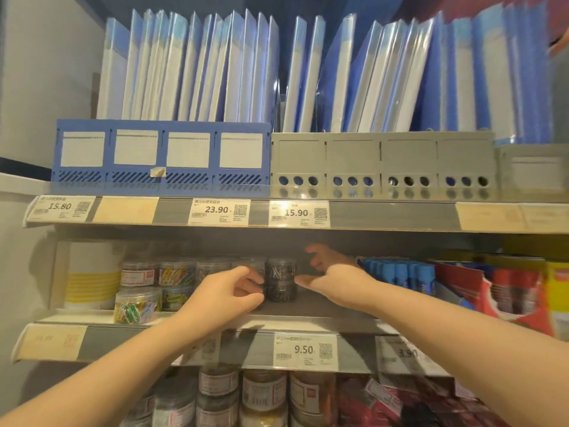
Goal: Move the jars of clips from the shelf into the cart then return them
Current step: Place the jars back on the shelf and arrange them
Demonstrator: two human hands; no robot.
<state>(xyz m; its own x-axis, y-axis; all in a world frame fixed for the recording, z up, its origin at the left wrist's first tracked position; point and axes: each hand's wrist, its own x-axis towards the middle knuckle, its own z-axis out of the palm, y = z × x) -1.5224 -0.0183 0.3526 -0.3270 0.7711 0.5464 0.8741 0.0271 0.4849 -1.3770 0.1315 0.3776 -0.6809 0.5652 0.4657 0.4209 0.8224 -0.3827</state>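
Observation:
Two jars of dark metal clips (281, 280) stand stacked on the middle shelf (308, 318). My left hand (228, 291) reaches in from the lower left, its curled fingers against the left side of that stack. It covers part of a clear jar (249, 266) beside the stack, and whether it grips a jar is hidden. My right hand (332, 272) comes in from the right with fingers spread; its thumb tip lies by the stack's right side. Jars of coloured clips (137, 306) sit further left.
Blue glue sticks (397, 272) and red packs (508, 291) fill the shelf to the right, a white and yellow box (89, 272) the left. More jars (261, 392) stand on the shelf below. Blue folders in racks (160, 155) stand above. No cart is in view.

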